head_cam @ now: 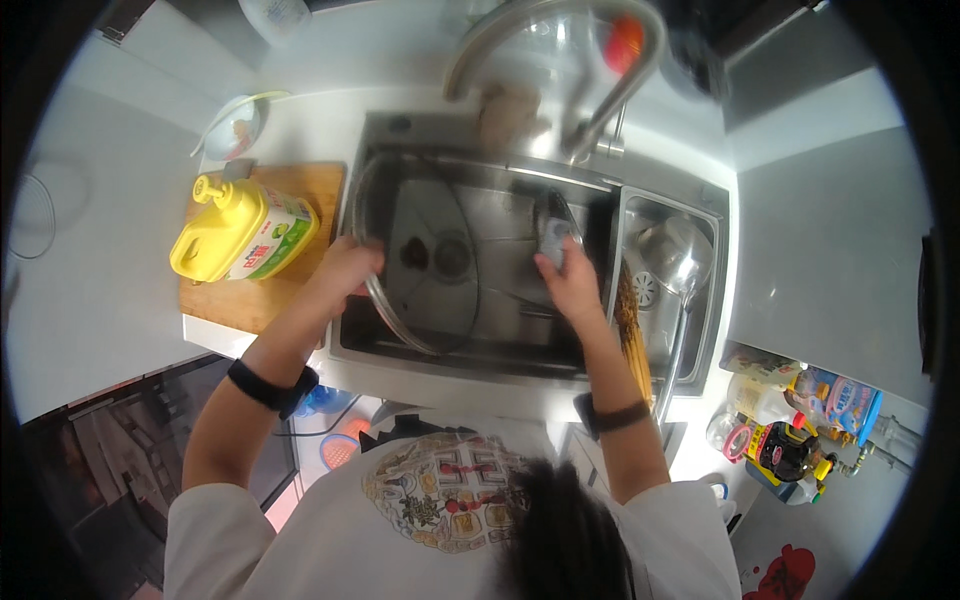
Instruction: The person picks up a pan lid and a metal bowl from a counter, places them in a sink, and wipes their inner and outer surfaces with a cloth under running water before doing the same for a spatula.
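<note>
A round glass pot lid [442, 217] with a metal rim is tilted on edge over the left part of a stainless steel sink [499, 281]. My left hand [351, 270] grips its rim on the near left side, and a dark knob shows at its middle. Over the right part of the same basin, my right hand [574, 286] holds a light grey object [554, 237], probably a cleaning pad or brush. Blur hides its exact kind. A dark curved shape lies just beyond it. The lid and the grey object are apart.
An arched faucet [600, 120] rises behind the sink. In the small right basin [686, 360] lie a steel ladle [675, 255] and a bundled straw brush [634, 337]. A yellow pump bottle [247, 229] stands on a wooden cutting board [217, 307] to the left, near a bowl [234, 131].
</note>
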`<state>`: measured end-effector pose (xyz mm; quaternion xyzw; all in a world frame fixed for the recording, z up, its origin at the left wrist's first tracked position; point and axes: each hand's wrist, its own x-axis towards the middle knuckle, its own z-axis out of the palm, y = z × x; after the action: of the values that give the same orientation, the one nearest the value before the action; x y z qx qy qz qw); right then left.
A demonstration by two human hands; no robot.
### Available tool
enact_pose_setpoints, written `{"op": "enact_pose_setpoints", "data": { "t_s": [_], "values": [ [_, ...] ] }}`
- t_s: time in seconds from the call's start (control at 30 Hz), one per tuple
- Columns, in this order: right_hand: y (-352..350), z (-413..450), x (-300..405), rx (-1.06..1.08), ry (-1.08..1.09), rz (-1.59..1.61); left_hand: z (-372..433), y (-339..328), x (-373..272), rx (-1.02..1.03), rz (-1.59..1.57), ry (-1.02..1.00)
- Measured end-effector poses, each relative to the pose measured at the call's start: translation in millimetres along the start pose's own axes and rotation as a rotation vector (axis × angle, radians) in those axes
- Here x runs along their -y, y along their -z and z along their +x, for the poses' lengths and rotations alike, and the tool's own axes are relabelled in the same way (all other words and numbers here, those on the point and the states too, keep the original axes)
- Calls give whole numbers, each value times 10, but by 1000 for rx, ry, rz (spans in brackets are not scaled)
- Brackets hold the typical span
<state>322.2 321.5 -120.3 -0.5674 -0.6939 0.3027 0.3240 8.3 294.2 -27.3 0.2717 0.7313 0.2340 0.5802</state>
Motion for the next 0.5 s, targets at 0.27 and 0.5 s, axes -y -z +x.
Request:
{"op": "enact_pose_setpoints", "data": {
  "t_s": [0.27,0.5],
  "values": [
    [-685,133,95,477,-102,-471,-602,312,219,6,-248,67],
    [-936,91,55,789,-165,-507,-901,315,327,-30,-288,87]
  ]
}}
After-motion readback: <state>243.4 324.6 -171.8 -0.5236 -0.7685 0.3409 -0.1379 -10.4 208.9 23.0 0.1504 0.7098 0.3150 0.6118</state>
